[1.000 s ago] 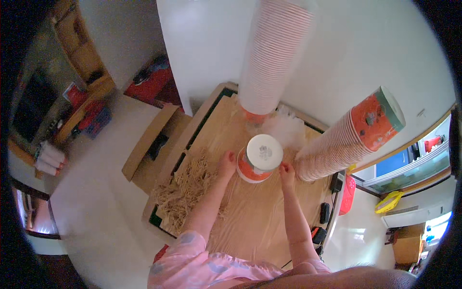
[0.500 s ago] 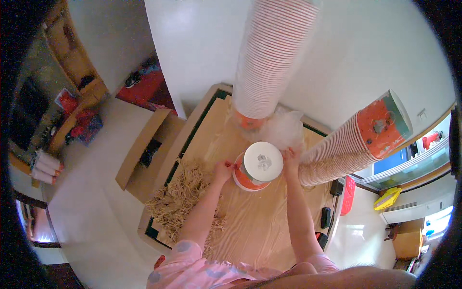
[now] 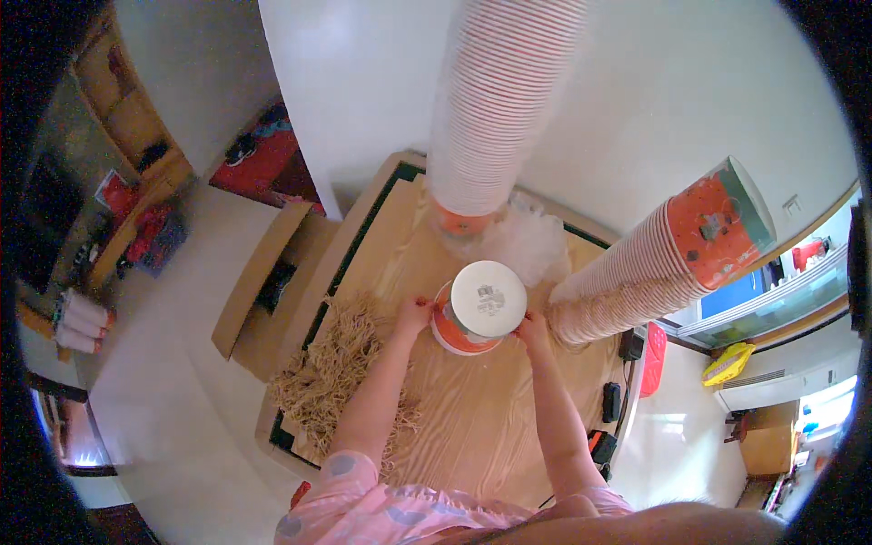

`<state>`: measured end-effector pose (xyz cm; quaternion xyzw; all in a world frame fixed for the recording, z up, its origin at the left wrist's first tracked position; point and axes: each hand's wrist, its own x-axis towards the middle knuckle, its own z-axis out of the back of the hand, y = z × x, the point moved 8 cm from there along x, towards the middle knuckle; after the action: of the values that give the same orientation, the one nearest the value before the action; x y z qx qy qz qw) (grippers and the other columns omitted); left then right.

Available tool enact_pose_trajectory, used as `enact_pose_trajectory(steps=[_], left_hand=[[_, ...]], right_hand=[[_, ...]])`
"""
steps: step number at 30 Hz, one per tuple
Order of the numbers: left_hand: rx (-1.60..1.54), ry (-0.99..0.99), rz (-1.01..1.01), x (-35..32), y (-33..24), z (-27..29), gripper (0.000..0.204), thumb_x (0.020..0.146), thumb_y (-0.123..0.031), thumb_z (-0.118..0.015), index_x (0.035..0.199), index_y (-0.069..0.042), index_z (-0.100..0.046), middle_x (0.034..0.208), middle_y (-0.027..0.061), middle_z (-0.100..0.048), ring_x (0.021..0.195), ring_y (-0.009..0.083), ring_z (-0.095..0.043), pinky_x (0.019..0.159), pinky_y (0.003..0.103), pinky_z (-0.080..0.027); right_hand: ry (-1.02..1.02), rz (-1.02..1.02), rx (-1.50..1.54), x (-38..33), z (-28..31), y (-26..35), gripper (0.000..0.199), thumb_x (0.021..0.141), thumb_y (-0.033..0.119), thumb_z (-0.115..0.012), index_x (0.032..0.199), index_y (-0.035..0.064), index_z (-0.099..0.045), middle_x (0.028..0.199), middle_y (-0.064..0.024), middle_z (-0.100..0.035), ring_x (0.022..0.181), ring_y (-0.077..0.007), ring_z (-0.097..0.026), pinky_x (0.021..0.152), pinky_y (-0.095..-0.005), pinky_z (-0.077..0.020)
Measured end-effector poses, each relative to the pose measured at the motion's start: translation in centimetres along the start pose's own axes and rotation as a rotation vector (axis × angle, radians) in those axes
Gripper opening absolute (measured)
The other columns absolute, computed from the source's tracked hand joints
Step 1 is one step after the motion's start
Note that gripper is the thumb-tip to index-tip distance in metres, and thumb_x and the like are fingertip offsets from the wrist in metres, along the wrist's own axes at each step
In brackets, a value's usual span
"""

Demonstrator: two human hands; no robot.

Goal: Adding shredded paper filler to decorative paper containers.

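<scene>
A short stack of orange paper cups (image 3: 480, 311) stands upside down on the wooden table (image 3: 472, 427), its white bottom facing up. My left hand (image 3: 415, 314) grips its left side and my right hand (image 3: 530, 327) grips its right side. A very tall stack of the same cups (image 3: 495, 109) rises just behind it. Another long stack (image 3: 668, 259) leans away to the right.
A pile of tan shredded paper (image 3: 331, 372) lies on the table's left part. Clear plastic wrap (image 3: 531, 241) sits between the tall stacks. Dark chargers (image 3: 613, 401) and a red object (image 3: 652, 359) lie at the right edge. A cardboard box (image 3: 263, 282) stands on the floor left.
The view has shifted and drawn closer. Both hands have stayed on the short cup stack, which now sits nearer the tall stacks.
</scene>
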<state>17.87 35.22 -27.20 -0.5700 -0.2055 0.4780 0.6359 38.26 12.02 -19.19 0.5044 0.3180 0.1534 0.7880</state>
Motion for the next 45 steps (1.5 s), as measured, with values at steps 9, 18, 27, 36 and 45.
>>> enact_pose_trajectory(steps=[9, 18, 27, 36, 45], left_hand=[[0.058, 0.065, 0.072, -3.9, -5.7, -0.5, 0.018, 0.075, -0.018, -0.062, 0.075, 0.000, -0.063, 0.062, 0.0098, -0.062, 0.056, 0.0172, -0.059, 0.052, 0.033, -0.046], [0.052, 0.120, 0.159, -2.4, -2.6, -1.3, 0.021, 0.075, -0.022, -0.061, 0.077, -0.001, -0.063, 0.068, 0.0134, -0.063, 0.062, 0.0206, -0.061, 0.055, 0.034, -0.047], [0.212, -0.007, 0.003, -4.2, -9.2, 0.5, 0.028, 0.077, -0.029, -0.059, 0.083, -0.002, -0.062, 0.074, 0.0154, -0.063, 0.069, 0.0251, -0.061, 0.063, 0.036, -0.046], [-0.264, 0.091, -0.267, -15.9, -22.0, 6.1, 0.014, 0.081, -0.010, -0.059, 0.087, 0.002, -0.061, 0.077, 0.0072, -0.063, 0.069, 0.0127, -0.059, 0.063, 0.025, -0.047], [-0.521, 0.022, -0.268, -29.0, -19.8, 10.1, 0.018, 0.086, -0.013, -0.055, 0.087, 0.002, -0.064, 0.078, 0.0041, -0.064, 0.067, 0.0099, -0.059, 0.061, 0.023, -0.048]], right_hand=[[0.052, -0.067, 0.044, 0.1, 1.4, -1.7, 0.019, 0.083, 0.019, -0.053, 0.088, 0.0010, -0.056, 0.066, -0.0079, -0.060, 0.052, -0.0166, -0.056, 0.045, -0.0297, -0.0467], [0.075, -0.085, 0.014, 0.6, 1.2, -1.6, 0.019, 0.084, 0.019, -0.051, 0.089, 0.0017, -0.058, 0.072, -0.0082, -0.061, 0.057, -0.0169, -0.056, 0.049, -0.0284, -0.0458], [-0.019, 0.104, -0.155, -1.7, 2.5, 4.0, 0.017, 0.082, 0.012, -0.048, 0.085, 0.0035, -0.062, 0.067, -0.0009, -0.057, 0.058, -0.0114, -0.048, 0.050, -0.0283, -0.0380], [0.026, 0.258, 0.513, -14.2, 4.9, 14.0, 0.017, 0.089, 0.009, -0.045, 0.102, 0.0025, -0.054, 0.086, -0.0043, -0.058, 0.079, -0.0130, -0.052, 0.069, -0.0260, -0.0435], [-0.208, 0.977, -0.281, -34.8, 4.4, 17.9, 0.012, 0.079, -0.002, -0.054, 0.088, 0.0042, -0.060, 0.094, -0.0121, -0.059, 0.083, -0.0213, -0.058, 0.070, -0.0303, -0.0477]])
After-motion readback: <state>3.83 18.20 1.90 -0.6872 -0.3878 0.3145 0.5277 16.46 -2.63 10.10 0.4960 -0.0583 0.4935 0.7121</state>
